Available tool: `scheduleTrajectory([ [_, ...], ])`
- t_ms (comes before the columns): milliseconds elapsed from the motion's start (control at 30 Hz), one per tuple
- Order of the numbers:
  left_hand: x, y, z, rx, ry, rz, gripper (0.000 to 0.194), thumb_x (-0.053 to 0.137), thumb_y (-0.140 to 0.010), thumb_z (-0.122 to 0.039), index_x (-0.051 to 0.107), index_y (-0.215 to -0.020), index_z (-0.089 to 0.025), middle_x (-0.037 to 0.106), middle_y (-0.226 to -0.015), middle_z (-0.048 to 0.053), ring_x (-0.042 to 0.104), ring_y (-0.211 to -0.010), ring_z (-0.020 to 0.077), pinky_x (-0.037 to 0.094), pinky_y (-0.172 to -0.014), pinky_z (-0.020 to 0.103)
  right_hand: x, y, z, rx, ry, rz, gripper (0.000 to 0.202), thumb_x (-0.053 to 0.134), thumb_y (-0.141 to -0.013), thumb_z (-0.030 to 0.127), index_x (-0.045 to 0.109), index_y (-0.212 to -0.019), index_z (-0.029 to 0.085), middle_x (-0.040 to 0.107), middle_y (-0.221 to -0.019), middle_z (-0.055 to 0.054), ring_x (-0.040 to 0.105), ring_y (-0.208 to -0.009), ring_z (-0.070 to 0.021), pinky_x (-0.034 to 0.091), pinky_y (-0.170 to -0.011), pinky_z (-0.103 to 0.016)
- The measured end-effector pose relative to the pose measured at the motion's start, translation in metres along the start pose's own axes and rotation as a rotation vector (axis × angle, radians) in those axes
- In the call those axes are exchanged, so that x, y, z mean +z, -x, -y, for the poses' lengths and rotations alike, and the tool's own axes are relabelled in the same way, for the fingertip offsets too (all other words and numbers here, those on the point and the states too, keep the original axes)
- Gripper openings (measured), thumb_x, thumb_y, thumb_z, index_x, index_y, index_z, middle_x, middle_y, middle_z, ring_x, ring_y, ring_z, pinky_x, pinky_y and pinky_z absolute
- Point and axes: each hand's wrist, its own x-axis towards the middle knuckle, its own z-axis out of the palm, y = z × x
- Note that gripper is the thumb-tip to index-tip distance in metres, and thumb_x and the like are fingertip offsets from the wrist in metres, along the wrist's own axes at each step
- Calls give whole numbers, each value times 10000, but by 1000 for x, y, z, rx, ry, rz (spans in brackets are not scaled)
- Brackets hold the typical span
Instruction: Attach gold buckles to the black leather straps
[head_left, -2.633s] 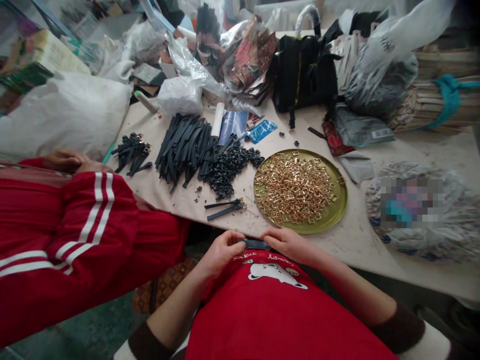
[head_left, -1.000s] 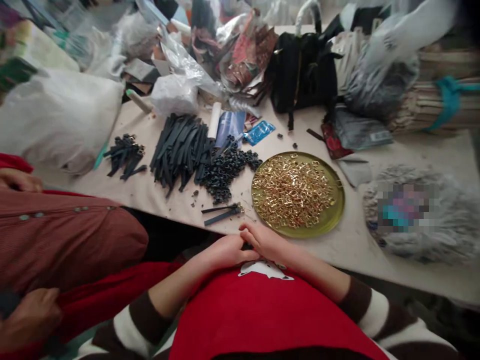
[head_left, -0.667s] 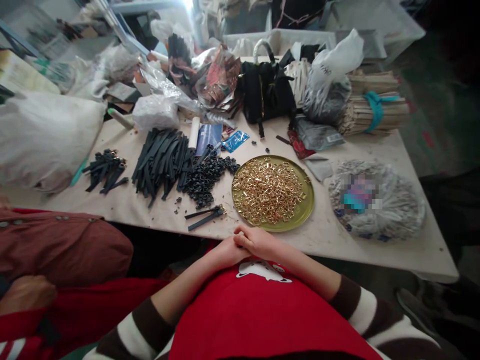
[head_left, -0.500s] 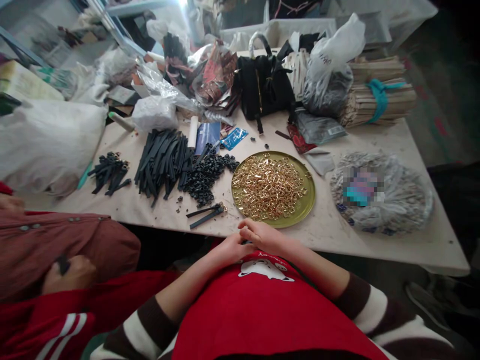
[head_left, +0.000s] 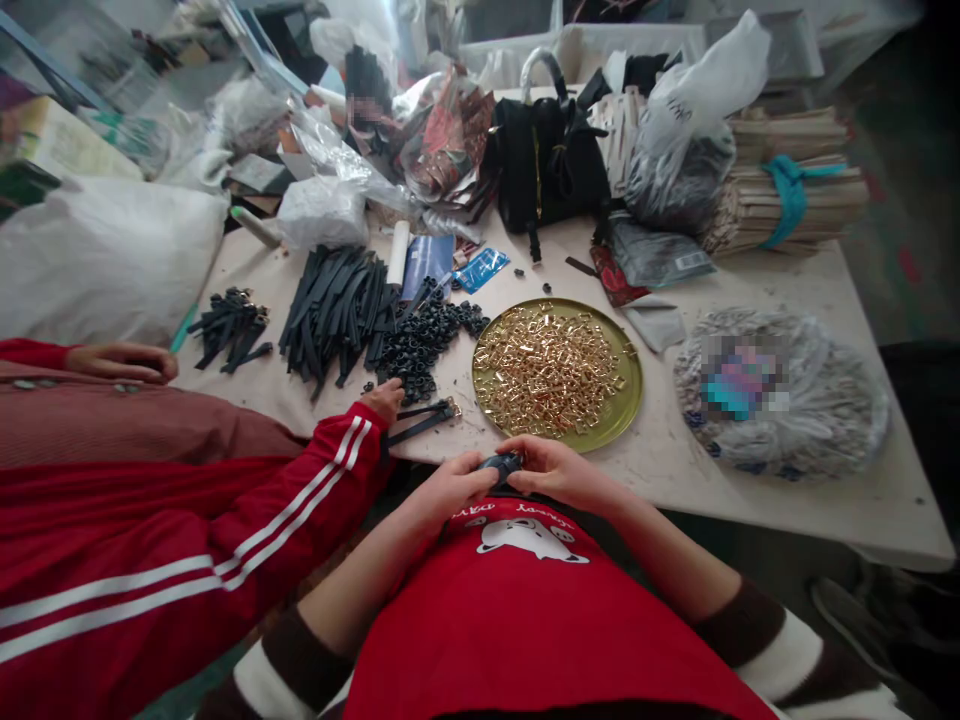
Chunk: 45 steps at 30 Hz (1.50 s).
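Note:
Both my hands meet at the table's front edge, in front of my red apron. Between them is a small dark piece, its details too small to tell. My left hand pinches it from the left, and my right hand has its fingers closed on it from the right. Just beyond lies a round green-gold tray heaped with gold metal buckles. To its left are a pile of small black loops and a heap of black straps. Two straps with gold buckles lie near the edge.
At the left, another person's hand reaches to the small loops; their other hand rests near buckled straps. A plastic-wrapped bundle sits right. A black bag and plastic bags stand at the back.
The dark piece now shows between my hands, which have drawn slightly apart. The other person's arm has reached forward onto the table by the loops. The view has shifted slightly.

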Motion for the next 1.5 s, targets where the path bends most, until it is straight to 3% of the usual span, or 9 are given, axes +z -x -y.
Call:
scheduleTrajectory([
  [200,-12,5,-8,30,-70,83,283,439,-762,-435,421,-700,-159,385,-528,-60,271,-437,52,183,-429,194,12,-1,0,-1,-50,-50,309,558,-766,340,494,-1018,172,512,-651,39,473,-565,-83,371,-533,-219],
  [433,-25,-2,-6,237,-574,22,270,380,-815,-353,473,-657,-155,455,-598,-25,402,-575,100,284,-525,212,23,-19,-9,56,-81,-252,281,578,-730,396,490,-874,170,473,-488,76,426,-450,-76,318,-459,-207],
  [600,-41,-5,-6,165,-612,25,373,292,-847,-398,462,-618,-158,456,-529,-24,420,-512,102,288,-499,214,39,-40,-12,74,-68,-336,279,541,-732,435,465,-841,189,450,-459,89,385,-384,-76,280,-403,-205],
  [700,-53,-5,-8,148,-636,20,355,294,-845,-370,491,-644,-154,485,-543,-18,441,-513,108,294,-492,214,48,-53,-13,49,69,-399,227,520,-752,398,495,-846,193,463,-516,74,407,-431,-85,306,-427,-210],
  [867,-72,-5,-9,228,-784,-54,263,363,-813,-276,567,-706,-150,579,-672,13,497,-648,138,330,-567,220,53,-74,-1,4,351,-265,120,554,-705,267,555,-789,181,543,-664,30,477,-611,-111,361,-552,-222],
  [967,-89,-1,-9,238,-692,-34,255,379,-811,-285,598,-823,-154,608,-764,16,518,-712,140,358,-620,218,51,-84,7,37,347,-208,100,538,-697,240,556,-777,183,540,-655,32,471,-594,-106,358,-547,-219],
  [1133,-117,10,-8,-9,-417,69,217,431,-771,-280,577,-827,-131,584,-656,-9,499,-564,98,358,-526,192,50,-92,3,157,116,-170,138,498,-718,268,515,-827,185,471,-538,63,417,-465,-83,315,-450,-202],
  [1300,-103,8,-2,-101,-227,6,109,501,-709,-227,537,-720,-124,556,-566,-25,465,-491,75,341,-495,181,55,-80,-3,113,216,-223,99,524,-709,268,531,-753,180,471,-562,51,412,-504,-86,313,-470,-205],
  [1500,-71,7,10,-12,-260,46,190,513,-721,-273,604,-752,-108,585,-608,-7,474,-536,85,320,-503,186,57,-50,-7,152,87,-197,140,537,-720,317,512,-768,187,458,-525,62,406,-465,-88,299,-447,-206],
])
